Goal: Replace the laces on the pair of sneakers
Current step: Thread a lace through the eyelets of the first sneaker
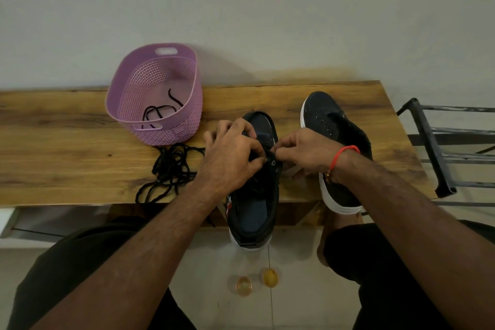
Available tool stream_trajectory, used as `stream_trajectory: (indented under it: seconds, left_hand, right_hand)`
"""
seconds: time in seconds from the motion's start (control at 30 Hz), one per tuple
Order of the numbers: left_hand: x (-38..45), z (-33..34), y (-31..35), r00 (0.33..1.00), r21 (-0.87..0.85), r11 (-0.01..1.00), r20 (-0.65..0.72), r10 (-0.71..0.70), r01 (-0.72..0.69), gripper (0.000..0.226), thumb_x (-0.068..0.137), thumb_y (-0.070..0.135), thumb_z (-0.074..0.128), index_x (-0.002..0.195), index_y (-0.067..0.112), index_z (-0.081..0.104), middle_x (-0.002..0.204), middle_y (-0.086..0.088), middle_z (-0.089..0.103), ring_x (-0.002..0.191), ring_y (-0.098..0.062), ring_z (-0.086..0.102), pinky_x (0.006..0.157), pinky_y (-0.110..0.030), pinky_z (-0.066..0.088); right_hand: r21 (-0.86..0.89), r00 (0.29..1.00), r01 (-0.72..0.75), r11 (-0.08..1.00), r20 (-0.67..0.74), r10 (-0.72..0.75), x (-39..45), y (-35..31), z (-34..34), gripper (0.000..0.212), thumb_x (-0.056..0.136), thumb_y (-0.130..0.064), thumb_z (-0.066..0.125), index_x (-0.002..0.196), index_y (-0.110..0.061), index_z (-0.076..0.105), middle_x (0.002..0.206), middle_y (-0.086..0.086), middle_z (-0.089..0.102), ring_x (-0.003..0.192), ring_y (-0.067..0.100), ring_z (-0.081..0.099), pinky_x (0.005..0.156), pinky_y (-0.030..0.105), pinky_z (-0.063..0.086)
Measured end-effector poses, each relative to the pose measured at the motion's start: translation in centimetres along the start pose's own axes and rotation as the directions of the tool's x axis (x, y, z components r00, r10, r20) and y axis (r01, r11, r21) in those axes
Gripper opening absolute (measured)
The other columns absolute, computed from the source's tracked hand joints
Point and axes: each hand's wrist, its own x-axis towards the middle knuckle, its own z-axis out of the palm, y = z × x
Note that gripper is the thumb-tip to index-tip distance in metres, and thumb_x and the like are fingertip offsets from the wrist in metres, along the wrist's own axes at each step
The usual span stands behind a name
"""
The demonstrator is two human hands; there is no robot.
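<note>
A black sneaker [254,203] with a white sole lies lengthwise on the wooden table, its heel hanging over the front edge. My left hand [231,158] curls over its eyelet area and grips the upper. My right hand [302,151] pinches a black lace end at an eyelet on the shoe's right side. The second black sneaker [332,126] lies to the right with bare eyelets. A tangle of black lace [168,169] rests on the table left of my hands. Another black lace [160,111] lies inside the purple basket.
The purple perforated basket [139,83] stands at the back left of the wooden table [67,147], near the wall. A black metal rack [439,147] is off the table's right end. Two small yellowish round objects [257,281] lie on the floor between my knees.
</note>
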Motion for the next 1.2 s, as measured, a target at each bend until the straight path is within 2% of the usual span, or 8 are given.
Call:
stream_trajectory:
  seconds: [0.37,0.47,0.6,0.73,0.83,0.97,1.1,1.2]
  left_hand:
    - [0.1,0.2,-0.6,0.994,-0.129,0.987,0.069,-0.084,0.092,0.014,0.085,0.048,0.073,0.098,0.048,0.067,0.129,0.018,0.041,0.122,-0.012,0.026,0.090,-0.033,0.016]
    - [0.3,0.0,-1.1,0.984,-0.190,0.968,0.088,-0.152,0.166,0.031,0.084,0.045,0.074,0.106,0.050,0.052,0.138,0.012,0.038,0.128,-0.016,0.029,0.095,-0.037,0.020]
    - [0.3,-0.5,-2.2,0.967,-0.180,0.954,0.132,-0.219,0.241,0.063,0.084,0.053,0.073,0.138,0.043,0.043,0.147,0.007,0.035,0.134,-0.022,0.030,0.104,-0.046,0.029]
    - [0.3,-0.6,-2.5,0.934,-0.116,0.951,0.252,-0.253,0.288,0.079,0.084,0.062,0.068,0.151,0.039,0.032,0.154,0.003,0.032,0.137,-0.027,0.030,0.106,-0.051,0.030]
    - [0.4,-0.9,-2.7,0.930,-0.109,0.950,0.263,-0.256,0.293,0.080,0.085,0.062,0.067,0.153,0.037,0.031,0.156,0.002,0.034,0.139,-0.027,0.032,0.108,-0.054,0.031]
    - [0.3,-1.3,-3.0,0.926,-0.122,0.949,0.288,-0.245,0.289,0.074,0.087,0.064,0.063,0.151,0.037,0.037,0.155,0.003,0.039,0.140,-0.026,0.034,0.110,-0.054,0.032]
    - [0.0,-1.4,-3.2,0.923,-0.120,0.952,0.307,-0.233,0.281,0.067,0.089,0.066,0.058,0.148,0.039,0.041,0.154,0.005,0.042,0.140,-0.023,0.034,0.108,-0.054,0.029]
    - [0.0,-1.5,-3.2,0.922,-0.128,0.951,0.310,-0.231,0.281,0.067,0.089,0.068,0.057,0.148,0.039,0.042,0.153,0.007,0.043,0.140,-0.020,0.037,0.109,-0.058,0.029]
  right_hand:
    - [-0.145,0.989,0.099,0.984,-0.097,-0.114,0.4,0.6,0.0,0.006,0.092,-0.024,0.069,0.090,-0.020,0.073,0.089,-0.003,0.074,0.087,0.010,0.070,0.071,0.024,0.056]
    - [0.332,0.954,0.105,0.938,-0.300,0.000,0.5,0.2,-0.7,0.010,0.097,-0.015,0.059,0.093,-0.007,0.063,0.095,0.011,0.073,0.089,0.023,0.073,0.080,0.038,0.061]
    - [0.837,0.976,0.173,0.519,-0.217,0.025,0.1,-0.3,-1.5,0.006,0.100,-0.006,0.048,0.096,-0.004,0.052,0.076,0.014,0.068,0.067,0.026,0.071,0.068,0.042,0.061]
    - [0.018,0.956,0.243,0.970,-0.172,-0.237,-0.1,0.3,-1.6,0.007,0.098,-0.025,0.060,0.097,-0.018,0.062,0.074,-0.005,0.061,0.058,0.005,0.056,0.055,0.022,0.050]
    - [-0.541,0.949,0.267,0.797,0.003,-0.316,-0.1,0.7,-1.0,0.013,0.094,-0.031,0.065,0.106,-0.024,0.065,0.093,-0.007,0.066,0.085,0.006,0.063,0.073,0.022,0.051]
    - [-0.596,0.937,0.143,0.790,-0.176,-0.302,0.2,1.3,-2.1,0.012,0.097,-0.027,0.060,0.101,-0.019,0.068,0.096,-0.003,0.067,0.084,0.009,0.061,0.067,0.017,0.047]
    - [-0.350,0.530,0.064,0.934,-0.781,-0.329,-0.3,1.4,-5.7,0.010,0.093,-0.024,0.058,0.096,-0.018,0.065,0.084,-0.003,0.060,0.077,0.013,0.055,0.061,0.008,0.035]
    - [-0.508,0.674,0.156,0.847,-0.572,-0.468,-0.3,1.5,-5.0,0.029,0.091,-0.017,0.058,0.119,-0.016,0.063,0.111,0.003,0.064,0.107,0.020,0.058,0.089,0.016,0.039]
